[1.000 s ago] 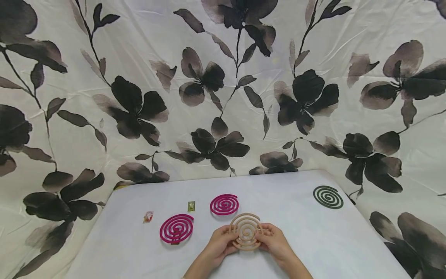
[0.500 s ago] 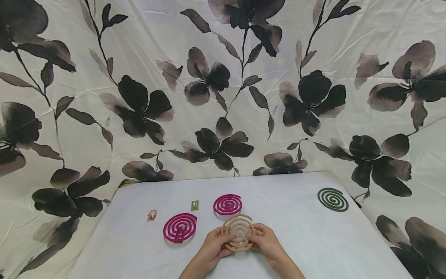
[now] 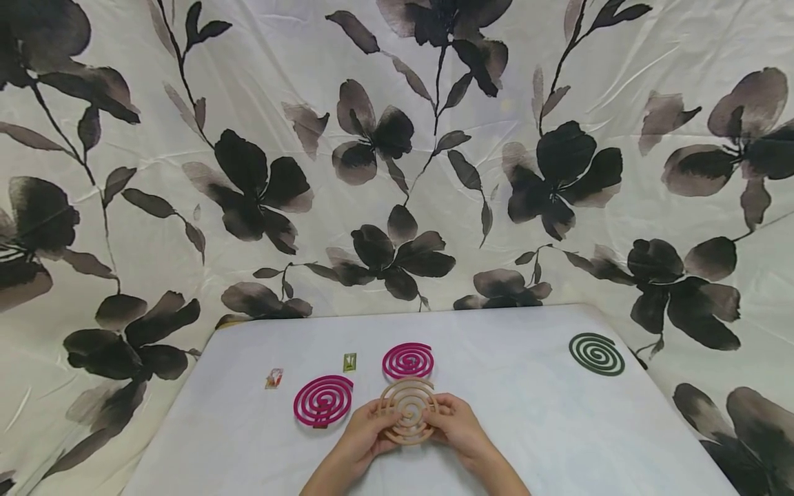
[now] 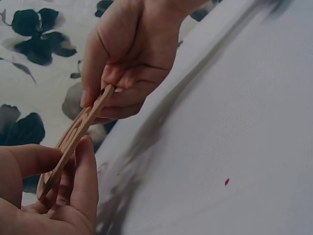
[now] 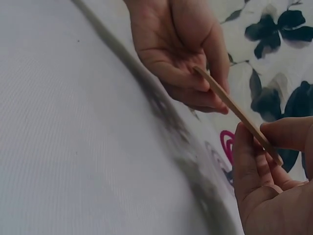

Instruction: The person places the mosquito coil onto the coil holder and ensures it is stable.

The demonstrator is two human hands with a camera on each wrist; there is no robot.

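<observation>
A tan mosquito coil (image 3: 410, 412) is held up over the near middle of the table, its flat face towards the head camera. My left hand (image 3: 364, 430) pinches its left side, thumb on the near face and fingers behind. On the opposite side, my right hand (image 3: 457, 427) grips it the same way. Seen edge-on in the left wrist view, the coil (image 4: 78, 129) is thin, flat and tilted between both hands. Two magenta coils lie close by: one (image 3: 322, 401) left of my left hand, the other (image 3: 408, 359) just behind the tan coil, which overlaps its lower edge.
A dark green coil (image 3: 597, 354) lies at the far right of the white table (image 3: 595, 434). Two small packets, one red and white (image 3: 274, 379), one green (image 3: 350, 362), lie at the back left. Floral cloth (image 3: 397, 158) hangs behind the table.
Both hands, with the tan coil between them, have shifted left and now stand in front of the rear magenta coil. The head view has turned slightly; the grip looks the same.
</observation>
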